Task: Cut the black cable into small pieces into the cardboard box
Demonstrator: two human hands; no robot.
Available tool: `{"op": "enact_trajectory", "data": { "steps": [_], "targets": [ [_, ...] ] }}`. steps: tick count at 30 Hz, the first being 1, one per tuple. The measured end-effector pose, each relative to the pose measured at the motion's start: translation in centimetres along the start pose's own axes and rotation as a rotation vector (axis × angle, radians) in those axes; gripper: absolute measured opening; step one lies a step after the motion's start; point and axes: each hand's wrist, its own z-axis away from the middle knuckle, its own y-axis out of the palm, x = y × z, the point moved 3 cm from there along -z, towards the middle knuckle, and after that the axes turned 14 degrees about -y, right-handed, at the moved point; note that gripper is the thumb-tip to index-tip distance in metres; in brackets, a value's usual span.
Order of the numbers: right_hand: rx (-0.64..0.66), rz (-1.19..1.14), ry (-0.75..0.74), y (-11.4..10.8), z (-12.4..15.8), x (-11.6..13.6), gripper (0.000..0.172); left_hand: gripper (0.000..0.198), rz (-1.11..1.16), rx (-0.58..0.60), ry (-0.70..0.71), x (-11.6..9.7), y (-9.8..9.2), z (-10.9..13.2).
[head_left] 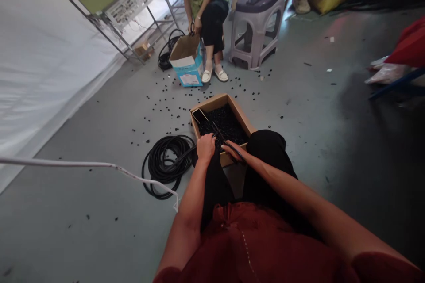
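My left hand [206, 147] is closed round the end of a black tube [186, 152] over the near left part of a cardboard box. That tube runs back to a black coil [166, 166] on the floor at the left. In my right hand [233, 149] is a pair of scissors [219, 131], its blades pointing up and left beside the tube end. Small black pieces [227, 119] fill the cardboard box [241, 115] between my knees. A small rectangular container [199, 116] lies in its far left corner.
A seated person [207, 9] works ahead over a blue and white box [189, 68]. Beside them stands a grey plastic stool [254, 31]. Small black pieces are scattered on the floor. A white cable [133, 174] crosses at the left.
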Motion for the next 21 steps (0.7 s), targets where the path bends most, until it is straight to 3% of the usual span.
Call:
{"op": "enact_trajectory", "data": {
  "steps": [14, 21],
  "targets": [
    [-0.003, 0.167, 0.073, 0.1, 0.1, 1.2, 0.004, 0.031, -0.054, -0.039, 0.004, -0.1, 0.3, 0.3],
    [-0.017, 0.300, 0.022, 0.0, -0.2, 0.8, 0.004, 0.031, -0.066, -0.060, 0.007, 0.0, 0.5, 0.3]
  ]
}}
